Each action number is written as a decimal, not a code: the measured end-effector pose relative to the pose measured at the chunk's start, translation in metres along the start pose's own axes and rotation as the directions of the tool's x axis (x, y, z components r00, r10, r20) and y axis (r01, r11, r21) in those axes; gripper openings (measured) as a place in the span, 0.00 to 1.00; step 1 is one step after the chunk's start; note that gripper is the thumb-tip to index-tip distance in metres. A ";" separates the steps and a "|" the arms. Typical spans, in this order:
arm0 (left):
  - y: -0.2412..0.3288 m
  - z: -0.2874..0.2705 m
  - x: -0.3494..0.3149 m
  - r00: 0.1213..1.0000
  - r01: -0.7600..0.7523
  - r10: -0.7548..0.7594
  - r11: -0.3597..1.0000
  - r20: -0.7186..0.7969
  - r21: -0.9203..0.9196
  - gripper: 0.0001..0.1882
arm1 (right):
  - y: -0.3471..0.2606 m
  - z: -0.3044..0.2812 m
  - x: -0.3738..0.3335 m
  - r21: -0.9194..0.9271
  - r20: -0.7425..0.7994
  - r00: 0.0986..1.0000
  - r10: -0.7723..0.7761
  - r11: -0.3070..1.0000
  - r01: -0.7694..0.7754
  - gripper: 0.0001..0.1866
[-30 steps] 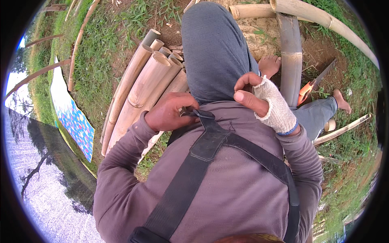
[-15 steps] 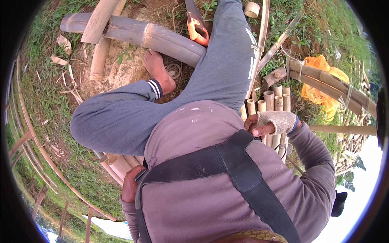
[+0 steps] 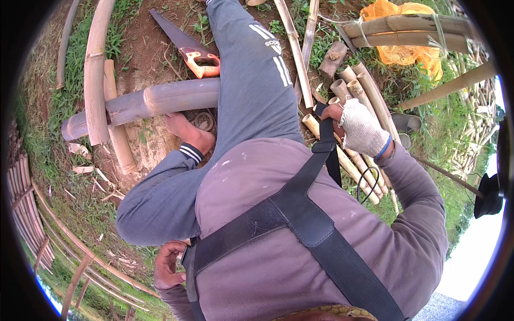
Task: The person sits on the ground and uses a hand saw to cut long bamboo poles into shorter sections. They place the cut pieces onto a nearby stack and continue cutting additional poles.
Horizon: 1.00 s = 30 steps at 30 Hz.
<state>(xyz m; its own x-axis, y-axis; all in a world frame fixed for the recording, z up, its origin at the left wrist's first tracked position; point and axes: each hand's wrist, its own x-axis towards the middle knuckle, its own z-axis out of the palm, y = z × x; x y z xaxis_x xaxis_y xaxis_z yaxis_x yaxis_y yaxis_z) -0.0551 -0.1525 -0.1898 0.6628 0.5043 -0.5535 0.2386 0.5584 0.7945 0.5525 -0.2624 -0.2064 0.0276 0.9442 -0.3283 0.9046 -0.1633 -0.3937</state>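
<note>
My right hand, in a knitted off-white fingerless glove with a blue cuff, is closed around a black strap. The strap has a slider buckle and joins the black harness across my chest. It is pulled out to the right, away from my shirt. At my left side, my left hand is loosely curled, its thumb apart from the fingers. It lies beside the harness's side piece, with nothing visible in it.
A handsaw with an orange handle lies on the soil beside my leg. A thick bamboo pole crosses under split bamboo. Cut bamboo tubes are bundled at right, near a wood block and an orange net bag.
My right hand has moved up and outward, drawing the strap away from my body. My left hand has come off the side clip and its fingers have loosened. The view has shifted.
</note>
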 end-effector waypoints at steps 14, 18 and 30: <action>0.102 0.250 0.312 0.814 -0.425 -0.041 0.640 0.580 0.641 0.41 | -0.015 -0.012 0.015 -0.203 -0.225 0.962 -0.156 0.973 0.110 0.25; 0.098 0.268 0.327 0.778 -0.391 -0.086 0.708 0.623 0.587 0.37 | -0.011 -0.011 0.002 -0.257 -0.314 0.935 -0.166 0.963 0.085 0.23; 0.088 0.248 0.325 0.825 -0.272 -0.114 0.779 0.554 0.565 0.35 | 0.029 0.009 -0.003 -0.376 -0.447 0.875 -0.186 0.927 0.005 0.19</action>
<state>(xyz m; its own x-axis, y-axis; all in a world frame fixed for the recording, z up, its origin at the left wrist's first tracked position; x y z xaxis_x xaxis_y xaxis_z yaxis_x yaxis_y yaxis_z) 0.3574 -0.1025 -0.2377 0.9127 -0.0125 -0.4085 0.4065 -0.0749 0.9106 0.5749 -0.2725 -0.2246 0.0463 0.9844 0.1696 0.9983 -0.0394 -0.0437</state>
